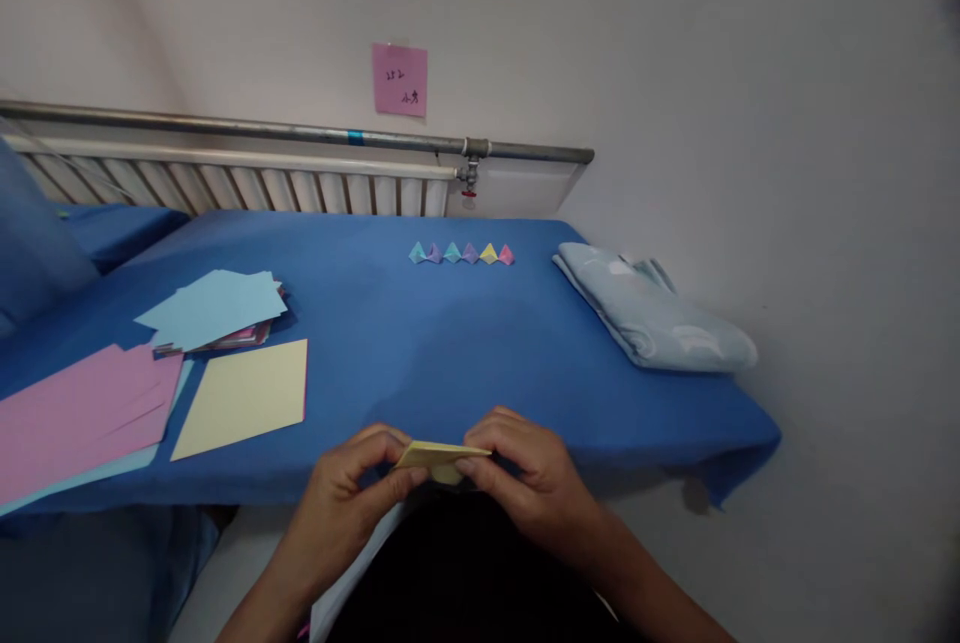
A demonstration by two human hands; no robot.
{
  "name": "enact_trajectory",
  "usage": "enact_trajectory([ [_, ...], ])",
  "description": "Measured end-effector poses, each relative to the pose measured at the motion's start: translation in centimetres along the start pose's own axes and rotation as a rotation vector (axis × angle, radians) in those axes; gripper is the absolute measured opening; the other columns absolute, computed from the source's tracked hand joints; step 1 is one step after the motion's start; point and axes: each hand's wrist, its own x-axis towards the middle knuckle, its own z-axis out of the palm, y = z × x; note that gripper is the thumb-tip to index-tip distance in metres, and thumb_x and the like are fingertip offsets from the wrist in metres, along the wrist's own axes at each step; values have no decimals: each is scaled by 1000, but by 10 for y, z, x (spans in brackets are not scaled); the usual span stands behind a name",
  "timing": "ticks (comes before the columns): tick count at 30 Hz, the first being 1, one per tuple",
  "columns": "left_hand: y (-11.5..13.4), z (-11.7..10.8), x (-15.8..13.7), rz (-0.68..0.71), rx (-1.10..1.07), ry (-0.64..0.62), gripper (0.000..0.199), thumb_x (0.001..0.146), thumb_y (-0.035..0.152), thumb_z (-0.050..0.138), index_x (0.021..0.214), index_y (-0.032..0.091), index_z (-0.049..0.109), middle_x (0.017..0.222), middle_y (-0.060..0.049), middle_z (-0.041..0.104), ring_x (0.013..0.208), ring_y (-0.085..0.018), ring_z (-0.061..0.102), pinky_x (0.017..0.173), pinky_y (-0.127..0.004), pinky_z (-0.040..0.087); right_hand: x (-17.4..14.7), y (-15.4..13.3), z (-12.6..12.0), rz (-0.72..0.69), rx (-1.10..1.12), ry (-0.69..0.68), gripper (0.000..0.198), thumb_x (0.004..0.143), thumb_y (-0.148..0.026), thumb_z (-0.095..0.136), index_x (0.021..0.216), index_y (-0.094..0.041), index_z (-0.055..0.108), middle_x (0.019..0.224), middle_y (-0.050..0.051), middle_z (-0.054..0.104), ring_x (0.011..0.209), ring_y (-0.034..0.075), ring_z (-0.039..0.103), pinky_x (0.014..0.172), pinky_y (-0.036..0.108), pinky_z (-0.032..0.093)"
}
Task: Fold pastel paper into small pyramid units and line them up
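Between my two hands, just in front of the table's near edge, is a folded piece of yellow paper (439, 455). My left hand (352, 483) pinches its left end between thumb and fingers. Its right end is gripped the same way by my right hand (529, 463). The paper is seen nearly edge-on, so its full folded shape is hidden. Farther back on the blue cloth stands a row of several small folded paper pieces (461, 253) in teal, purple, yellow and pink.
A blue cloth (352, 323) covers the table. Left lie yellow sheets (247, 398), pink sheets (82, 413) and a pile topped with light blue paper (214, 308). A folded blanket (660, 313) rests at right. Behind are a radiator (300, 188) and a pipe (262, 129).
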Motion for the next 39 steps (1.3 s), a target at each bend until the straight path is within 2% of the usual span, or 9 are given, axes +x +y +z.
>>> enact_trajectory([
  [5,-1,2,1,-191,-128,-67,22,76,38,65,64,20,62,70,0,60,71,-15,53,69,-26,40,1,2,2,225,128,-13,21,84,-30,53,68,-19,59,66,0,57,66,13,51,63,26,38],
  [11,-9,9,10,-479,-592,-20,27,70,38,72,63,15,60,64,0,62,61,-11,56,62,-24,46,5,17,8,525,448,-21,21,85,-35,49,75,-18,56,60,-4,49,50,9,41,49,22,33],
  [16,-20,11,18,-583,-764,24,25,64,32,76,72,13,61,59,-2,62,53,-12,58,48,-22,47,1,25,6,216,168,267,16,82,-24,54,97,-23,60,97,5,62,87,17,57,74,30,45],
  [20,-24,11,19,-587,-744,19,23,65,32,72,72,13,60,55,0,59,49,-11,56,46,-22,47,-3,28,6,-151,-135,194,26,81,-14,55,103,-26,60,109,6,62,103,21,54,91,42,40],
  [23,-23,12,23,-575,-671,15,23,65,33,71,72,14,59,56,0,58,49,-10,56,46,-22,46,-1,33,9,-263,-318,141,27,84,-14,54,108,-26,60,111,6,63,103,22,53,92,43,38],
  [29,-22,6,45,-448,-315,49,28,67,42,68,63,16,58,52,0,56,47,-14,53,46,-26,44,8,60,17,-326,-548,124,20,89,-14,51,101,-23,64,103,4,68,98,21,51,85,38,35],
  [33,-28,4,49,-223,-68,197,11,72,31,64,79,22,64,78,-3,65,80,-20,58,78,-34,45,8,78,22,-225,-629,-24,25,84,-11,54,104,-21,63,104,6,66,96,23,50,83,39,35],
  [35,-33,7,46,-95,40,158,12,75,24,60,85,24,66,90,-3,67,92,-22,55,89,-38,39,7,80,23,-193,-628,-88,29,82,-10,54,107,-20,62,107,8,65,97,24,50,84,39,35],
  [39,-43,15,38,224,479,-51,31,77,9,48,100,24,64,98,-6,69,94,-23,56,87,-42,37,7,74,19,-165,-532,-135,32,82,-10,49,111,-19,59,108,8,63,100,23,50,86,40,34],
])
